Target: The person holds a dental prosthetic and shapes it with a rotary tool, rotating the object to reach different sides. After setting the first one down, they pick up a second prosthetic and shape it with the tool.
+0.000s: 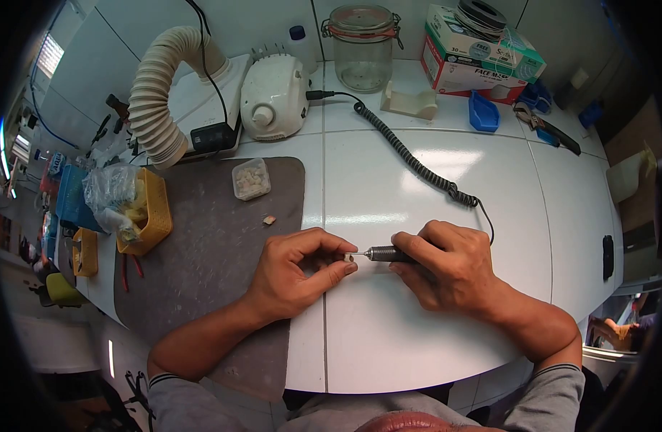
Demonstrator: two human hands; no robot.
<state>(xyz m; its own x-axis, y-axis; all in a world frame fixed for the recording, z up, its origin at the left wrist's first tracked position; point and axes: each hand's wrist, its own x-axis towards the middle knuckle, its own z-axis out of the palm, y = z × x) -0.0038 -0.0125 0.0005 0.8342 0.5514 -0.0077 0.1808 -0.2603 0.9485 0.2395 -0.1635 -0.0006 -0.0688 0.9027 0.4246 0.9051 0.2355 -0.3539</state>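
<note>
Between thumb and fingertips, my left hand [302,266] pinches a small pale piece [350,257], too small to make out fully. My right hand [450,266] is wrapped round a dark rotary tool handpiece [388,253], held level and pointing left. Its thin metal bit reaches the small piece at my left fingertips. From the handpiece's side a coiled black cord [410,160] runs back to a white control unit [273,97] with a knob. Past my left hand, a small clear box [251,179] of pale pieces stands on the dark mat [201,209], with one loose brownish chip [269,219] nearby.
A ribbed white hose [149,93] arches at the back left. Yellow baskets [154,216] with plastic bags stand at the left edge. Along the back are a glass jar [361,50], mask boxes [479,61], a blue tray [483,111] and pliers [551,129].
</note>
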